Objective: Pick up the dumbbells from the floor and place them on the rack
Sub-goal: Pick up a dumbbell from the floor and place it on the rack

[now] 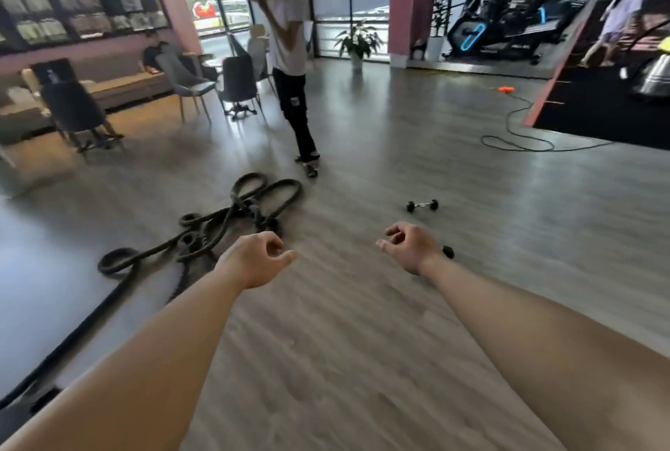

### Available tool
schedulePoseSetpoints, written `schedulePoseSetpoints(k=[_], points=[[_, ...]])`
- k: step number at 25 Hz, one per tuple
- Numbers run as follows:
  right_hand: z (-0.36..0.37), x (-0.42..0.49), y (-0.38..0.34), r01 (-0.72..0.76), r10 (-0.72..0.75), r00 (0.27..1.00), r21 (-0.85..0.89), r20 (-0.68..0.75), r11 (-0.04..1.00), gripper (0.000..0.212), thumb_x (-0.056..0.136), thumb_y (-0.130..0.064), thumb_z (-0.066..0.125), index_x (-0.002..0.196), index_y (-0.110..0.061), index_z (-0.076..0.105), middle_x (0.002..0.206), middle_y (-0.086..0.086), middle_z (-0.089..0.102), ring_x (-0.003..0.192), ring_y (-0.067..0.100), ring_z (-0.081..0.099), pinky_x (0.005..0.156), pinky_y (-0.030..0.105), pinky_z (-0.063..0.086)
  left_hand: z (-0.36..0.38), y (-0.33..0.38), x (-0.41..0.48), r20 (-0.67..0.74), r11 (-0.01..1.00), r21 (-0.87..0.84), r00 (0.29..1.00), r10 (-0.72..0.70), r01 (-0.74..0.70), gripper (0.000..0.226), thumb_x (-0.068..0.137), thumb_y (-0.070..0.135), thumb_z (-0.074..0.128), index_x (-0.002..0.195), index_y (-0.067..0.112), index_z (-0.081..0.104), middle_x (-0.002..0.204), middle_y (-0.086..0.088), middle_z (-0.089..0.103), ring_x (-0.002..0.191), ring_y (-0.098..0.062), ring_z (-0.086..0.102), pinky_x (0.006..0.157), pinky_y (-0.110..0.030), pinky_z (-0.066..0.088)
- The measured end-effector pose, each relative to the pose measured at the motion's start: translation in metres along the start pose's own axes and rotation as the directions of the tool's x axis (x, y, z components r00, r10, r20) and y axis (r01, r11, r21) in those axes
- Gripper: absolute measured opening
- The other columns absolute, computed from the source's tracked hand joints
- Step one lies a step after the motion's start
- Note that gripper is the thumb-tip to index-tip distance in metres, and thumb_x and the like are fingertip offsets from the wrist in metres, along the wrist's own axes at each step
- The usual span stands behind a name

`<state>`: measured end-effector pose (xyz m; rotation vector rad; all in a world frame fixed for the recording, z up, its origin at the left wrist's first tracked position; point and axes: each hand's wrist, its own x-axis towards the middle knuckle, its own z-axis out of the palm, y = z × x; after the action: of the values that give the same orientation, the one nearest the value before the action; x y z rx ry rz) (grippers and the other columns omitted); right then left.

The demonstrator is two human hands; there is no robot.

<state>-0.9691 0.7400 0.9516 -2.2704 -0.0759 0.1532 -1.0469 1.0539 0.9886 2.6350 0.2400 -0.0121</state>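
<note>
A small dumbbell (422,205) with black heads and a chrome handle lies on the wooden floor ahead, right of centre. The black head of a second dumbbell (448,252) peeks out behind my right wrist; the rest of it is hidden. My right hand (408,247) hovers above the floor just below the first dumbbell, fingers loosely curled, holding nothing. My left hand (258,259) reaches forward at the same height, fingers curled and apart, also empty. No rack is in view.
A heavy battle rope (217,224) lies tangled on the floor to the left of my hands. A person (290,52) stands a few steps ahead. Chairs (237,82) stand at the left, a cable (515,140) and exercise machines (507,15) at the right.
</note>
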Motion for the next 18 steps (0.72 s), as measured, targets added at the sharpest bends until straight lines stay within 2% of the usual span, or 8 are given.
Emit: schedulePoseSetpoints(k=[3, 8, 10, 14, 18], points=[[-0.061, 0.045, 0.050, -0.065, 0.066, 0.997, 0.024, -0.044, 0.998, 0.037, 0.091, -0.037, 0.078, 0.118, -0.013, 0.069, 0.094, 0.001, 0.066, 0.085, 0.020, 0.061, 0.075, 0.027, 0.042, 0.042, 0.069, 0.063, 0.013, 0.998, -0.057, 1.000, 0.025, -0.024, 0.058, 0.066, 0.081, 0.060, 0.099, 0.034, 0.068, 0.092, 0.018, 0.068, 0.090, -0.010, 0.066, 0.086, -0.034, 0.054], [-0.113, 0.109, 0.120, -0.169, 0.171, 0.983, 0.041, -0.066, 0.985, 0.038, 0.092, -0.036, 0.077, 0.119, -0.010, 0.069, 0.097, 0.005, 0.072, 0.093, 0.024, 0.067, 0.082, 0.031, 0.049, 0.118, 0.154, 0.152, 0.137, 0.995, -0.070, 0.988, 0.076, -0.066, 0.062, 0.063, 0.085, 0.055, 0.099, 0.036, 0.066, 0.093, 0.018, 0.067, 0.091, -0.010, 0.064, 0.085, -0.032, 0.052], [-0.124, 0.139, 0.145, -0.221, 0.224, 0.972, 0.043, -0.076, 0.974, 0.037, 0.092, -0.035, 0.077, 0.118, -0.011, 0.069, 0.096, 0.005, 0.073, 0.092, 0.025, 0.067, 0.080, 0.032, 0.049, 0.148, 0.174, 0.193, 0.185, 0.993, -0.083, 0.978, 0.092, -0.078, 0.061, 0.062, 0.086, 0.054, 0.098, 0.038, 0.065, 0.091, 0.021, 0.065, 0.089, -0.008, 0.063, 0.081, -0.030, 0.048], [-0.141, 0.200, 0.182, -0.305, 0.306, 0.946, 0.027, -0.106, 0.952, 0.034, 0.093, -0.035, 0.076, 0.117, -0.013, 0.069, 0.082, -0.009, 0.062, 0.083, 0.016, 0.060, 0.076, 0.029, 0.043, 0.208, 0.196, 0.276, 0.219, 0.983, -0.174, 0.970, 0.101, -0.063, 0.055, 0.068, 0.081, 0.060, 0.094, 0.033, 0.067, 0.088, 0.018, 0.067, 0.087, -0.010, 0.064, 0.078, -0.028, 0.047], [-0.154, 0.268, 0.211, -0.388, 0.386, 0.918, -0.009, -0.094, 0.921, 0.039, 0.092, -0.038, 0.076, 0.122, -0.014, 0.068, 0.094, -0.003, 0.071, 0.090, 0.019, 0.065, 0.075, 0.030, 0.045, 0.242, 0.218, 0.361, 0.321, 0.971, -0.236, 0.942, 0.096, -0.019, 0.054, 0.065, 0.078, 0.061, 0.093, 0.032, 0.067, 0.090, 0.016, 0.068, 0.087, -0.010, 0.066, 0.082, -0.030, 0.052]])
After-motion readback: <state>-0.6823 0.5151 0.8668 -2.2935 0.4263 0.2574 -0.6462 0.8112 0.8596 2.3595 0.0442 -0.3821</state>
